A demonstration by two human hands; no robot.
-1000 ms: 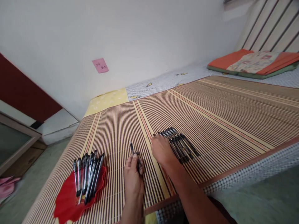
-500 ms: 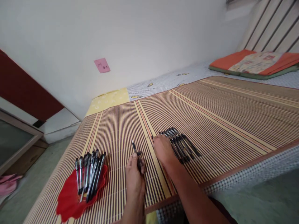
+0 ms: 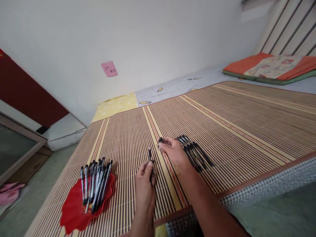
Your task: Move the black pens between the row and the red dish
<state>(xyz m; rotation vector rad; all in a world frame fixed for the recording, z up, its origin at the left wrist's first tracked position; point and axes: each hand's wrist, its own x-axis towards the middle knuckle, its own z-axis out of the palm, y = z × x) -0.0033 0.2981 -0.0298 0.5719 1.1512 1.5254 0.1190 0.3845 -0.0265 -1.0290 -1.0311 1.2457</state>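
My left hand (image 3: 145, 177) is closed around a black pen (image 3: 149, 154), its bare tip pointing away from me. A dark piece also shows by the thumb, too small to name. Between the fingertips of my right hand (image 3: 171, 151) is a black pen cap (image 3: 160, 140), held up a short way from the pen tip. Just right of that hand lies a row of black pens (image 3: 195, 153), partly hidden by my wrist. On the left, several clear-barrelled pens with black caps (image 3: 96, 184) lie on a red scalloped cloth (image 3: 74, 210).
A striped bamboo mat (image 3: 128, 131) covers the bed surface. Folded orange and floral bedding (image 3: 261, 65) rests at the far right. Behind the mat runs a wall with a pink note (image 3: 109, 68). The bed's front edge (image 3: 251, 187) drops to the floor.
My right hand has lifted and turned, bringing the pen cap into view. My left hand has shifted slightly right and its pen now points straighter ahead.
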